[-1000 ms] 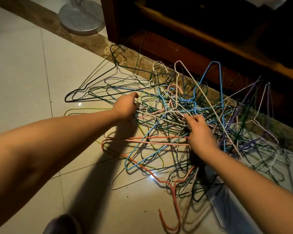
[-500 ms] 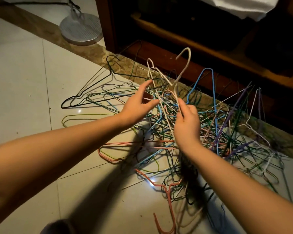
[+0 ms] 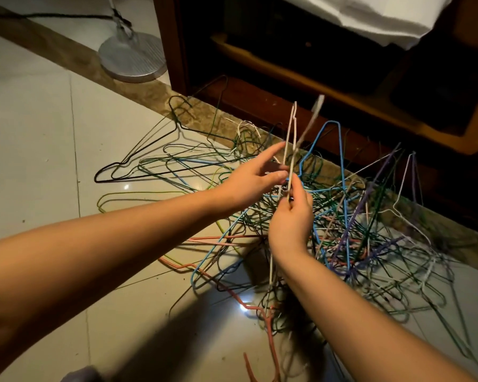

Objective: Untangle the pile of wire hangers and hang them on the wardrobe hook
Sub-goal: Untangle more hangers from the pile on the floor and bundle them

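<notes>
A: From the head view, where are the hangers?

B: The pile of wire hangers (image 3: 329,216) lies on the tiled floor (image 3: 39,161), right of centre, against the foot of the dark wooden wardrobe (image 3: 260,86) at the far side. A black hanger (image 3: 138,161) lies to the left, at the pile's edge. A blue hanger (image 3: 323,139) sticks up out of the heap.

A: And the hands?

B: Both are above the pile. The right hand (image 3: 290,224) is pinched on a white hanger (image 3: 291,150), which stands nearly upright, its top blurred. The left hand (image 3: 251,180) is just to the left of it, thumb and fingers half open around the same wire; I cannot tell whether they press on it.

A: How will that hanger handle?

B: Light and springy, I judge. Thin wire bends but snaps back, and the coating looks smooth enough to slide through a loose pinch. Its lower part runs down behind the right wrist into the tangle, so it may be caught there.

A: Where to hold it?

B: Near the neck, below the hook, with the other hand pressing down neighbouring wires. A hard pull would probably drag the heap along.

A: The wardrobe hook?

B: Not visible. Far left stands a round metal stand base (image 3: 133,62); a white cloth (image 3: 370,17) hangs at the top right.
</notes>
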A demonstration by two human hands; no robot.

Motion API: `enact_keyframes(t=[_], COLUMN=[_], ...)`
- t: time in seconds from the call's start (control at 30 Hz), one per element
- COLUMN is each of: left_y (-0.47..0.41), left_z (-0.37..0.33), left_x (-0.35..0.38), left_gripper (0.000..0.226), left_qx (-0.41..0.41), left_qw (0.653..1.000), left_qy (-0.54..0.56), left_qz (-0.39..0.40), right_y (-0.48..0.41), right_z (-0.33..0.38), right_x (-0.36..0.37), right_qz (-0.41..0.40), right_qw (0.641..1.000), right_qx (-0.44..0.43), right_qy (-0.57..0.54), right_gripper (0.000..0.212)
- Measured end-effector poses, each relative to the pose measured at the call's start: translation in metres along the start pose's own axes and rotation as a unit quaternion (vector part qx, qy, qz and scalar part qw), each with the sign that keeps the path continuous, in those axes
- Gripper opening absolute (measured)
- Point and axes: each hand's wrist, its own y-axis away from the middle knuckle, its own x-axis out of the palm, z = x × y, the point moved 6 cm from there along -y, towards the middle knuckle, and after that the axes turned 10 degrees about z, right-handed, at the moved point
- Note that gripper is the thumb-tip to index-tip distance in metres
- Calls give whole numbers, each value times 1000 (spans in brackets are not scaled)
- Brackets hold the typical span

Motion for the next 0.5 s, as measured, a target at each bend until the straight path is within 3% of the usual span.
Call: enact_keyframes(t=[0.13,0.23,0.37,0.5], left_y=[-8,-7,6,30], left_z=[-7,-14,-21,-16], left_x=[-1,-8,-48,-109], left_gripper=[63,52,27,28], left_qx=[24,29,46,44], left_qw=[1000,999,993,981], left_qy=[19,46,72,78], left_qz=[-4,-6,-87,-174], right_y=[1,2,-2,-15], right_z=[-1,4,25,34], right_x=[1,12,40,71], right_qz=[33,59,129,173], right_qw=[999,997,986,981], right_qx=[-18,-44,-98,-90], right_qy=[13,19,-31,-22], right_gripper=[44,40,33,29])
